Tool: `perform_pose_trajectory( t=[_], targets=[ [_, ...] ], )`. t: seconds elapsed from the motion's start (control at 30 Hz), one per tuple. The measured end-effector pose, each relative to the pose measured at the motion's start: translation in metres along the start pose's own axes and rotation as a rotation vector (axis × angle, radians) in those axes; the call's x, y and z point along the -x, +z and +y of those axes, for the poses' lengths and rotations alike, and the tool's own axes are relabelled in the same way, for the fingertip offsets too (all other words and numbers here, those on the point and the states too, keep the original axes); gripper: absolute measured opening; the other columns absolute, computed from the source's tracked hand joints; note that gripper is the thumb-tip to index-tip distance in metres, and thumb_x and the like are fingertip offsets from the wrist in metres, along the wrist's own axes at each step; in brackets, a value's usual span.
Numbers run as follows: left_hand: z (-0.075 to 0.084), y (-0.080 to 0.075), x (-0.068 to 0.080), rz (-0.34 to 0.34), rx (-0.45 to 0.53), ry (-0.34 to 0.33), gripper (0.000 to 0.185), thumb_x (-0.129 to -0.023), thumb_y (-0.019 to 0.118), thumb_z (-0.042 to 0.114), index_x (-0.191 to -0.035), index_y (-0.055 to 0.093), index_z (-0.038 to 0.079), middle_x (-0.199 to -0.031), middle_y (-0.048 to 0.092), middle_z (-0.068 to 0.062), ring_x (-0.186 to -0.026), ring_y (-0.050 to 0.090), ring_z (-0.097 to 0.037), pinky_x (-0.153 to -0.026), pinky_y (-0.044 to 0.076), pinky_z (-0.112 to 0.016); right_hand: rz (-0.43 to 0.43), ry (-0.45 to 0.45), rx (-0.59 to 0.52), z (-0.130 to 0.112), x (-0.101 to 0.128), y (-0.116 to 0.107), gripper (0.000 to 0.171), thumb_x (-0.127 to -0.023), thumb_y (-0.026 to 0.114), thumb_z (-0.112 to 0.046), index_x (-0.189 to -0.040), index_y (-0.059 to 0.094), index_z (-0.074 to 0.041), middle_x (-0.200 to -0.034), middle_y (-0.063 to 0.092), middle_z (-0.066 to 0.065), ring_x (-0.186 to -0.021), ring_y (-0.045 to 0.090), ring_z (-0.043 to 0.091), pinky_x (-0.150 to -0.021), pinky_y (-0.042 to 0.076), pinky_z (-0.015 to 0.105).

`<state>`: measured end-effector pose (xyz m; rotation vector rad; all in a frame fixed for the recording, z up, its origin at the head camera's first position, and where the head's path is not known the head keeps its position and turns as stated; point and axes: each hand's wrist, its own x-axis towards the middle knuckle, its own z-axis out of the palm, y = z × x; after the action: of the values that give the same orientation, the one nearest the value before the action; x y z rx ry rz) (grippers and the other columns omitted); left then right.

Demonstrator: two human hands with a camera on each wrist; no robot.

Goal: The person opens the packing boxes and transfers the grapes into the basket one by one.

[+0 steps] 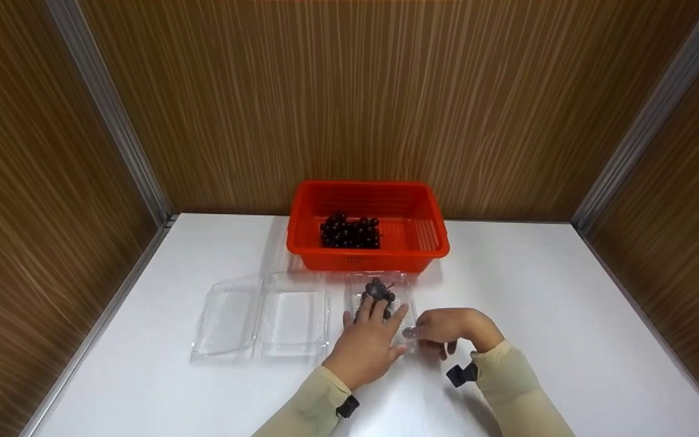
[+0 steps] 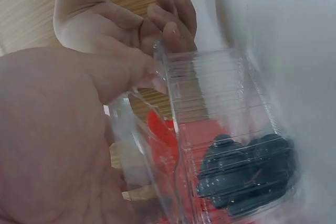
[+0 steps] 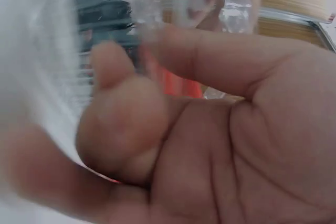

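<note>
While the left hand (image 1: 369, 340) presses the clear box (image 1: 380, 298), the right hand (image 1: 446, 331) pinches its corner.

left hand (image 1: 369, 340) covers the near half of the clear box (image 1: 380, 285), and the right wrist view is mostly blurry palm (image 3: 252, 156), grapes (image 3: 102, 9) barely readable

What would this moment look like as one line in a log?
left hand: rests flat on clear box of grapes | right hand: pinches box corner | open clear box: left | red basket: behind, grapes inside
</note>
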<state>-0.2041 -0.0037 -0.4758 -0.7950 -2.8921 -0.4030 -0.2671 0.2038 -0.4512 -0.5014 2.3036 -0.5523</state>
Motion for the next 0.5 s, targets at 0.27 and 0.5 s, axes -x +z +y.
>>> perform_pose_trajectory(
  t=[0.27, 0.5],
  targets=[
    [0.009, 0.002, -0.008, 0.008, -0.034, -0.036, 0.076, -0.092, 0.075, 0.05, -0.157, 0.046, 0.023, -0.152, 0.048, -0.017, -0.145, 0.038, -0.048, -0.111, 0.029, -0.076, 0.011, -0.028, 0.0, 0.009, -0.005, -0.002, 0.041, -0.107, 0.05, -0.033, -0.071, 0.053, -0.013, -0.058, 0.042, -0.004, -0.049, 0.038, 0.01, -0.048, 0.033, 0.024],
    [0.023, 0.007, -0.019, 0.127, -0.021, -0.056, 0.076, -0.088, 0.078, 0.043, -0.152, 0.047, 0.015, -0.152, 0.044, -0.019, -0.145, 0.038, -0.044, -0.115, 0.029, -0.072, 0.046, -0.069, 0.057, 0.007, -0.008, -0.002, 0.036, -0.104, 0.049, -0.021, -0.07, 0.054, -0.012, -0.058, 0.043, -0.004, -0.051, 0.039, 0.01, -0.051, 0.035, 0.025]
  ],
)
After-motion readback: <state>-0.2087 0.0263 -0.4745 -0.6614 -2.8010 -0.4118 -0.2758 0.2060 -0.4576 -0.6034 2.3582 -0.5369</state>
